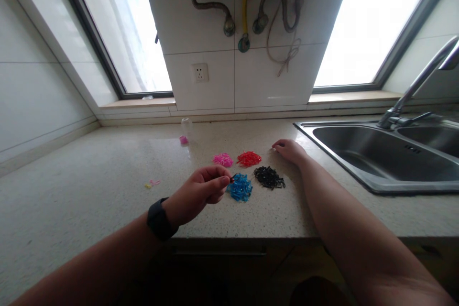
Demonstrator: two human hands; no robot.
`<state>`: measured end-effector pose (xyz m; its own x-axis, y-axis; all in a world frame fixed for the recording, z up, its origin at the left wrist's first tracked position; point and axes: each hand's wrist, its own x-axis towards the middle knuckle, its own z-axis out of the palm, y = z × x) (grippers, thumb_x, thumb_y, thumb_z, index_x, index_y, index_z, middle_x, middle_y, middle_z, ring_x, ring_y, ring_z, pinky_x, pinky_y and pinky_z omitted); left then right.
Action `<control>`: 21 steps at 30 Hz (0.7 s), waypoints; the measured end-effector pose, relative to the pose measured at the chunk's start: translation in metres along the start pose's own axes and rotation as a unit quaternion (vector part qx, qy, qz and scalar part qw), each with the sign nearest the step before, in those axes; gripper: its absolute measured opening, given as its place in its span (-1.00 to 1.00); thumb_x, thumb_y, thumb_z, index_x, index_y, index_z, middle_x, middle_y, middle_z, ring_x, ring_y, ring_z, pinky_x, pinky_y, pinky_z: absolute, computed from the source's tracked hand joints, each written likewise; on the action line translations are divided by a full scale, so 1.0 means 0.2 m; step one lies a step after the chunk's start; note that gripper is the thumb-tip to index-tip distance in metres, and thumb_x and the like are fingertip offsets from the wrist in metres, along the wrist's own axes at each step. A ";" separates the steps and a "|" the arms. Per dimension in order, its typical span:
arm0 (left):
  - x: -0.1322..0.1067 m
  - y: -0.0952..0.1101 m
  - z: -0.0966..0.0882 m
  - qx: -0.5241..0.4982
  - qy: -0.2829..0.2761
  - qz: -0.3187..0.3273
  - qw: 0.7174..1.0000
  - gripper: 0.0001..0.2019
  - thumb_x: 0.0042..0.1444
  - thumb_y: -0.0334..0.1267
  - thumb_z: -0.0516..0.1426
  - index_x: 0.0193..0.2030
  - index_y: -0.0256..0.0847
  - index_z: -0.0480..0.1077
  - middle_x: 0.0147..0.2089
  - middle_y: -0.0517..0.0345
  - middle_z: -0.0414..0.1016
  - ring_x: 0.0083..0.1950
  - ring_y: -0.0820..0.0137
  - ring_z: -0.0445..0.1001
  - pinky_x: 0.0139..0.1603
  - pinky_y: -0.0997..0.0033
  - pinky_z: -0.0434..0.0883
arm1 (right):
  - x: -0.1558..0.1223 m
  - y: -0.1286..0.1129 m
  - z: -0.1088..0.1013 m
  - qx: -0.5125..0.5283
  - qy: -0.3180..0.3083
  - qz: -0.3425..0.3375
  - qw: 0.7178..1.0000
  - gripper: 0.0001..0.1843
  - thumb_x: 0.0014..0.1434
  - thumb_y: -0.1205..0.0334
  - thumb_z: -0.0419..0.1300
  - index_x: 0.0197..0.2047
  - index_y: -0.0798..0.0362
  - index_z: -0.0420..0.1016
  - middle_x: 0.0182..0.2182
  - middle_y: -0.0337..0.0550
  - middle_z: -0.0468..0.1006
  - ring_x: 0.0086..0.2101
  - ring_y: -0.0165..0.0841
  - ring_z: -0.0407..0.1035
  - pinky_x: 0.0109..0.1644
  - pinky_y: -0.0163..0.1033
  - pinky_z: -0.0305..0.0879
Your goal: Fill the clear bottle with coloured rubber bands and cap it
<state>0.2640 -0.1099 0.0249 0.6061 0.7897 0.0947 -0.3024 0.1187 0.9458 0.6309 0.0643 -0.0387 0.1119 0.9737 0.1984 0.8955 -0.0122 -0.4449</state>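
Four small heaps of rubber bands lie on the speckled counter (89, 186): pink (223, 159), red (248, 158), blue (240, 188) and black (268, 178). My left hand (199, 193), with a black wristband, is pinched shut just left of the blue heap, with a tiny dark-red bit at its fingertips. My right hand (289, 149) rests on the counter to the right of the red heap, fingers curled down, touching the surface.
A steel sink (380, 158) with a tap (419, 81) sits at the right. A clear small cup with pink inside (185, 133) stands near the back wall. A few stray pink and yellow bands (152, 183) lie at the left. A wall socket (200, 72) and hoses are behind.
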 end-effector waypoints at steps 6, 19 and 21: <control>0.03 0.03 0.05 0.141 0.033 0.009 0.989 -0.76 0.17 -0.12 0.27 -0.19 -0.26 0.47 -0.44 0.26 0.26 -0.51 0.61 0.09 -0.50 0.55 0.05 | -0.02 -0.02 -0.01 -0.008 -0.001 0.008 1.000 -0.66 0.14 0.05 0.13 -0.13 -0.11 0.67 -0.17 -0.14 0.64 -0.23 -0.26 0.46 -0.26 -0.27 0.25; 0.48 -0.02 0.08 0.527 -0.001 0.039 0.849 -0.69 0.16 -0.06 0.18 -0.30 -0.32 0.57 -0.38 0.00 0.54 -0.38 0.37 0.42 -0.36 0.38 0.23 | -0.03 -0.05 -0.02 -0.012 0.001 0.027 1.000 -0.67 0.17 0.03 0.12 -0.13 -0.13 0.66 -0.14 -0.16 0.64 -0.17 -0.24 0.47 -0.20 -0.25 0.26; 0.55 -0.04 0.06 0.609 0.007 0.042 0.792 -0.70 0.15 -0.08 0.17 -0.31 -0.30 0.59 -0.38 -0.02 0.56 -0.39 0.34 0.42 -0.37 0.34 0.18 | -0.03 -0.05 -0.02 -0.014 0.000 0.029 0.999 -0.67 0.16 0.03 0.12 -0.13 -0.13 0.66 -0.14 -0.15 0.64 -0.16 -0.23 0.47 -0.19 -0.25 0.25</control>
<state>0.3419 -0.0317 0.0307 0.6101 0.7723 0.1770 0.5984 -0.5955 0.5360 0.6237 0.0577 -0.0318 0.1640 0.9713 0.1724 0.8992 -0.0753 -0.4310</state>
